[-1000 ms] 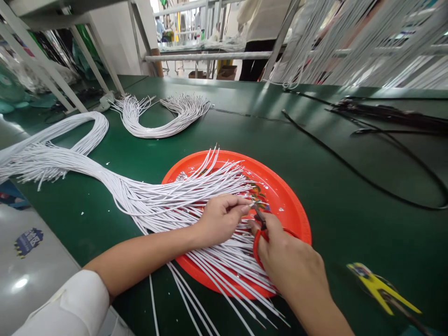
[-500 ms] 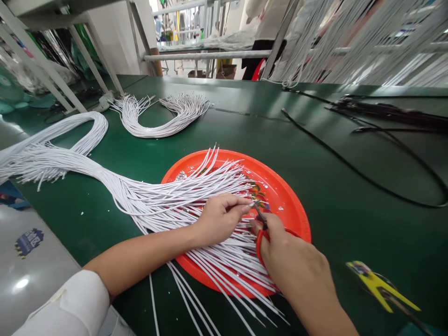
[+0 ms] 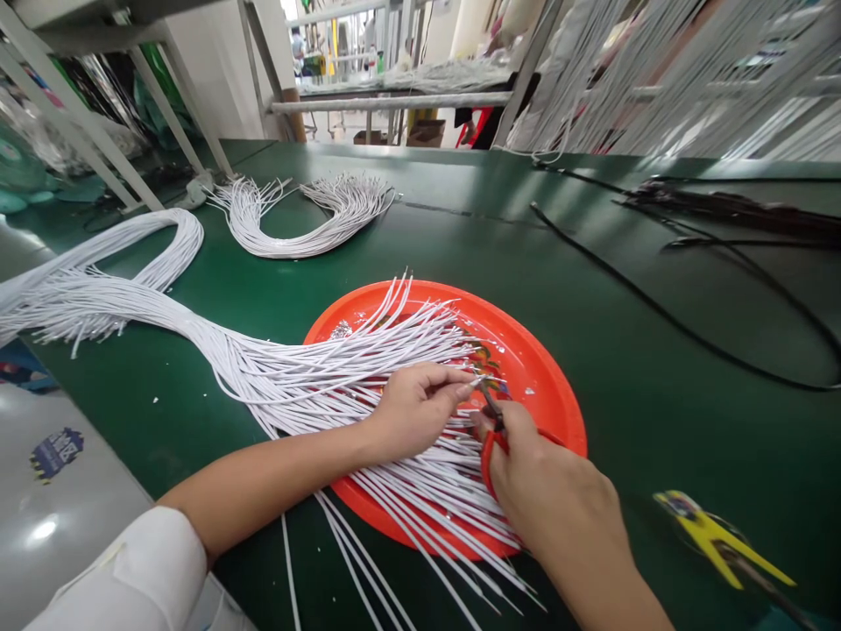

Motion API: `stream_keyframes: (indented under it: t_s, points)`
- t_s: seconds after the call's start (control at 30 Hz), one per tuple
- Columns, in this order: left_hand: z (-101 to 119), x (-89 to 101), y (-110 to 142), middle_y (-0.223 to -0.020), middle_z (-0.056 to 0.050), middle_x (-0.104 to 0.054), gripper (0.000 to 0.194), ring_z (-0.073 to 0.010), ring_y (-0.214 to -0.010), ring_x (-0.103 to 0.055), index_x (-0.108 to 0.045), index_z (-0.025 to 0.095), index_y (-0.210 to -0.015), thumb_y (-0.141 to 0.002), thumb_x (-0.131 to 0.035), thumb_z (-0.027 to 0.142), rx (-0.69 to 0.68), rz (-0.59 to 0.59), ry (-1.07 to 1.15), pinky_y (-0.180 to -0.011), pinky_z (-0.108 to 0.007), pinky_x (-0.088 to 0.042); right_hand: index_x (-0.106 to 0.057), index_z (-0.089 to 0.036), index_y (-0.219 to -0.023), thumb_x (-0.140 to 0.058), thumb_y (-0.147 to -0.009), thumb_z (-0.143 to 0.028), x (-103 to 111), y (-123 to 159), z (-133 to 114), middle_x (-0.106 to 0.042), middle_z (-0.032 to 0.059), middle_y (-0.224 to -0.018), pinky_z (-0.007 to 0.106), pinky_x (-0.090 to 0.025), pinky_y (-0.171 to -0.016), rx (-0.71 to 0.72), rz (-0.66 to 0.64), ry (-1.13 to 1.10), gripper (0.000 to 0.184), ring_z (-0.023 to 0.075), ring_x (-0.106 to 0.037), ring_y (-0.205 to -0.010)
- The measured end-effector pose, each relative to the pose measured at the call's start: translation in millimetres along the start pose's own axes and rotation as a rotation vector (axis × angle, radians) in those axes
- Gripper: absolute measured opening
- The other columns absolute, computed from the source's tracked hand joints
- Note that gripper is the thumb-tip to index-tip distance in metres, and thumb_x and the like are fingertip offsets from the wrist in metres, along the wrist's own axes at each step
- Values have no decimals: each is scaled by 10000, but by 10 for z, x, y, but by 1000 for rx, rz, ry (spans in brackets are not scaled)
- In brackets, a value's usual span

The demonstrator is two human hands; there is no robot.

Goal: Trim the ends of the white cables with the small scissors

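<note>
A large bundle of white wires [image 3: 276, 368] stretches across an orange-red tray [image 3: 555, 394], their ends fanned out over it. My left hand [image 3: 417, 412] rests over the bundle and pinches one white wire near its tip between thumb and forefinger. My right hand [image 3: 552, 473] is closed around red-handled scissors [image 3: 490, 403]. The dark scissor blades are at the tip of the pinched wire, just beyond my left fingertips. Whether the blades touch the wire I cannot tell. Small white and silvery scraps [image 3: 340, 330] lie in the tray.
A curved bundle of white wires [image 3: 295, 245] lies further back on the green table [image 3: 624, 324]. Black cables [image 3: 657, 315] lie at the right. A yellow forked tool [image 3: 710, 535] is at lower right. Metal frames stand at the back, with white wires hanging [image 3: 657, 96] there.
The scissor blades have shifted slightly at the wire's tip, where more of the thin end now shows. Both hands stay nearly in place, and the view has moved very slightly.
</note>
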State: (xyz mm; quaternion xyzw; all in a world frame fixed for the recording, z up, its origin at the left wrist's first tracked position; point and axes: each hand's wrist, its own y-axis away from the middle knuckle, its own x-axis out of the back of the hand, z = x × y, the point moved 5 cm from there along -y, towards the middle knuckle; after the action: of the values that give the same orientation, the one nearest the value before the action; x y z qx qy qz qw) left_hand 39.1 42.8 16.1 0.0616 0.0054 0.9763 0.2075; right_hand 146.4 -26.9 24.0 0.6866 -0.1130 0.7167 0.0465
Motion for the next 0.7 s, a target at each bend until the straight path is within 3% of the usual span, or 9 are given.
stream_keyframes:
  t_s: [0.23, 0.7]
  points:
    - [-23, 15, -5, -773, -36, -647, 193, -114, -684, -560, -675, 122, -863, -770, -537, 220, 4, -5, -2, -636, -225, -451, -550, -150, -1080, -367, -886, -325, 5, -4, 0, -564, 33, -487, 239, -282, -430, -3, -43, -10, 319, 181, -540, -433]
    - [19, 26, -10, -842, -54, -692, 155, -138, -749, -620, -708, 161, -829, -747, -592, 224, -123, 16, -61, -710, -249, -492, -550, -168, -1028, -318, -900, -331, 19, -11, 9, -576, 33, -485, 243, -337, -436, -9, -132, 13, 311, 195, -584, -452]
